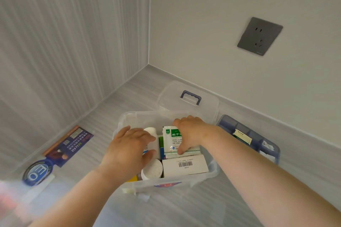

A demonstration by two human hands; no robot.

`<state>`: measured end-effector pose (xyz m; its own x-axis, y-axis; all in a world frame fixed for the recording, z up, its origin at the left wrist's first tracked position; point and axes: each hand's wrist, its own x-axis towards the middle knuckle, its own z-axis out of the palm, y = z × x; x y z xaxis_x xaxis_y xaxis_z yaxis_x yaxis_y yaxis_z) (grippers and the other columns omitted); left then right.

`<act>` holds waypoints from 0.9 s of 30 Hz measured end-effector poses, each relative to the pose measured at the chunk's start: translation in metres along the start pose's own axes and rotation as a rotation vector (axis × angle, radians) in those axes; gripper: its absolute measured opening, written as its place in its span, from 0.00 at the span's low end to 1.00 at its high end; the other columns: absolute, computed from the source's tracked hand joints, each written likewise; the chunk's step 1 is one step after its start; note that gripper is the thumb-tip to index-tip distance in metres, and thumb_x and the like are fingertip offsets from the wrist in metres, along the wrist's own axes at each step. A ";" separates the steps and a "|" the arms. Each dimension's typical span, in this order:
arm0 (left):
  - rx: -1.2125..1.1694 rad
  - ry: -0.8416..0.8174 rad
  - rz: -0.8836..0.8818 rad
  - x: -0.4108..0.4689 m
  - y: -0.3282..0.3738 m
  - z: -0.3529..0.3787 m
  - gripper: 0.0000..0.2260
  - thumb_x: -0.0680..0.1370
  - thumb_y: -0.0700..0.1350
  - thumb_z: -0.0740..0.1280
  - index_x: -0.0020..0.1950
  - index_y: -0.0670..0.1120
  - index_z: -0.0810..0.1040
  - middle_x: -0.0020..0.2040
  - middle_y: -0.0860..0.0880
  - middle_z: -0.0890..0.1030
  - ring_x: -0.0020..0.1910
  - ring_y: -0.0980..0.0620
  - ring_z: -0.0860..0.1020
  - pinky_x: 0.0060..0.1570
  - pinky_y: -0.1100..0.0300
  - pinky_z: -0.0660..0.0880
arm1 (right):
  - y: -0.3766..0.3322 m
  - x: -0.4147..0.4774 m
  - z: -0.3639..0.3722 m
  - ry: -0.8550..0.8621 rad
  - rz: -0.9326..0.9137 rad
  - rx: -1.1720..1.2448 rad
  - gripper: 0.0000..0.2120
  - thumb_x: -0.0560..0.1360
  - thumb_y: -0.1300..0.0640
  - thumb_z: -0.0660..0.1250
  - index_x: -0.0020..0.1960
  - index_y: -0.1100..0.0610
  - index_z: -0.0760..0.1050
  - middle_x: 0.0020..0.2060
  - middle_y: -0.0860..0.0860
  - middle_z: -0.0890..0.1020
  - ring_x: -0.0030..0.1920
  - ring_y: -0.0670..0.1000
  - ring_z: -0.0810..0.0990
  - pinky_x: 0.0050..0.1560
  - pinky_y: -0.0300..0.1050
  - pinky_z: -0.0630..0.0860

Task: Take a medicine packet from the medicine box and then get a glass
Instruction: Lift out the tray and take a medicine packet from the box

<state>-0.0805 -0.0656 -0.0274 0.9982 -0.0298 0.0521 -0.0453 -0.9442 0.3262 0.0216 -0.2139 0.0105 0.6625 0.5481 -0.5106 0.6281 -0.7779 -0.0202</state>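
Note:
A clear plastic medicine box (127,116) stands open on the grey surface, filled with white bottles, cartons and packets. My right hand (191,132) reaches into it and its fingers and thumb close around a white and green medicine packet (170,135) that stands upright in a bundle. My left hand (129,149) is over the left side of the box, fingers curled on a white bottle (153,140). A white carton with a barcode (184,166) lies at the front. No glass is in view.
The box's clear lid with a blue handle (191,96) lies behind the box. A blue divided tray (249,134) with small packets sits to the right. A dark blue leaflet (68,145) lies at the left. Walls meet in a corner; a grey socket (259,36) is at the right.

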 end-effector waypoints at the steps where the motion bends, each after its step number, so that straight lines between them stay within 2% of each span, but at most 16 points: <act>1: -0.004 0.017 0.000 0.000 0.000 0.000 0.17 0.75 0.53 0.60 0.64 0.54 0.69 0.66 0.55 0.72 0.68 0.56 0.65 0.71 0.59 0.48 | 0.000 0.000 -0.002 -0.004 -0.001 0.019 0.33 0.64 0.49 0.74 0.62 0.58 0.64 0.56 0.56 0.75 0.56 0.55 0.71 0.47 0.45 0.65; 4: -0.011 0.046 0.011 -0.001 0.001 0.000 0.15 0.75 0.51 0.60 0.62 0.53 0.72 0.63 0.54 0.75 0.64 0.54 0.70 0.71 0.59 0.51 | 0.003 -0.004 -0.007 -0.010 -0.007 0.160 0.30 0.65 0.53 0.74 0.62 0.58 0.64 0.56 0.55 0.75 0.54 0.54 0.72 0.44 0.43 0.67; 7: -0.080 0.098 0.021 -0.004 0.003 -0.004 0.12 0.74 0.48 0.63 0.57 0.51 0.76 0.59 0.52 0.80 0.59 0.50 0.74 0.68 0.58 0.58 | 0.007 -0.012 -0.013 -0.007 -0.029 0.323 0.23 0.68 0.57 0.72 0.58 0.60 0.68 0.49 0.52 0.74 0.47 0.50 0.71 0.33 0.36 0.64; 10: -0.218 0.143 0.054 -0.009 0.005 -0.013 0.08 0.74 0.48 0.63 0.50 0.51 0.80 0.50 0.51 0.83 0.50 0.49 0.78 0.53 0.59 0.69 | 0.013 -0.021 -0.018 0.047 -0.035 0.415 0.17 0.69 0.59 0.71 0.54 0.61 0.72 0.49 0.54 0.78 0.45 0.50 0.73 0.36 0.40 0.69; 13: -0.303 0.060 0.103 -0.020 0.009 -0.017 0.07 0.75 0.51 0.63 0.48 0.55 0.80 0.48 0.55 0.83 0.42 0.56 0.75 0.40 0.72 0.67 | 0.024 -0.037 -0.020 0.167 0.002 0.617 0.12 0.69 0.59 0.71 0.50 0.59 0.74 0.46 0.51 0.81 0.39 0.46 0.77 0.35 0.36 0.73; 14: -0.293 0.020 0.117 -0.024 0.011 -0.015 0.08 0.73 0.54 0.63 0.49 0.57 0.79 0.49 0.56 0.82 0.43 0.57 0.75 0.39 0.74 0.66 | 0.030 -0.044 -0.020 0.219 0.018 0.735 0.09 0.69 0.59 0.71 0.47 0.55 0.75 0.42 0.47 0.81 0.36 0.42 0.78 0.33 0.33 0.74; 16: -0.245 -0.016 0.139 -0.033 0.015 -0.011 0.15 0.70 0.63 0.61 0.50 0.57 0.78 0.51 0.57 0.82 0.49 0.55 0.76 0.44 0.67 0.70 | 0.041 -0.062 -0.017 0.322 0.033 0.988 0.09 0.68 0.60 0.71 0.41 0.47 0.75 0.34 0.40 0.82 0.32 0.36 0.80 0.32 0.32 0.76; 18: -0.182 -0.014 0.153 -0.037 0.018 -0.012 0.27 0.63 0.68 0.52 0.46 0.53 0.79 0.48 0.56 0.83 0.48 0.54 0.77 0.44 0.60 0.73 | 0.055 -0.082 -0.009 0.387 0.043 1.191 0.10 0.68 0.63 0.70 0.40 0.48 0.77 0.31 0.40 0.84 0.33 0.39 0.83 0.35 0.37 0.79; 20: -0.157 -0.020 0.153 -0.038 0.019 -0.012 0.31 0.60 0.69 0.48 0.44 0.51 0.80 0.46 0.55 0.83 0.46 0.54 0.78 0.44 0.59 0.75 | 0.069 -0.104 0.004 0.403 0.054 1.346 0.10 0.68 0.65 0.69 0.42 0.51 0.77 0.31 0.42 0.86 0.34 0.43 0.84 0.35 0.39 0.82; 24: -0.162 0.005 0.117 -0.040 0.024 -0.013 0.17 0.68 0.64 0.64 0.43 0.53 0.81 0.47 0.57 0.83 0.47 0.55 0.77 0.44 0.61 0.72 | 0.088 -0.141 0.044 0.325 0.188 1.499 0.09 0.69 0.68 0.66 0.43 0.55 0.77 0.30 0.46 0.86 0.31 0.44 0.84 0.31 0.36 0.81; 27: -0.146 -0.032 0.080 -0.040 0.028 -0.015 0.12 0.69 0.59 0.66 0.44 0.53 0.81 0.48 0.55 0.83 0.49 0.54 0.77 0.47 0.59 0.73 | 0.090 -0.152 0.077 0.161 0.289 1.473 0.10 0.71 0.70 0.65 0.42 0.56 0.77 0.34 0.48 0.86 0.31 0.45 0.84 0.30 0.36 0.81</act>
<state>-0.1227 -0.0859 -0.0064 0.9918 -0.1154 0.0542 -0.1274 -0.8809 0.4559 -0.0541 -0.3908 0.0201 0.7857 0.2778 -0.5528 -0.4222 -0.4124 -0.8073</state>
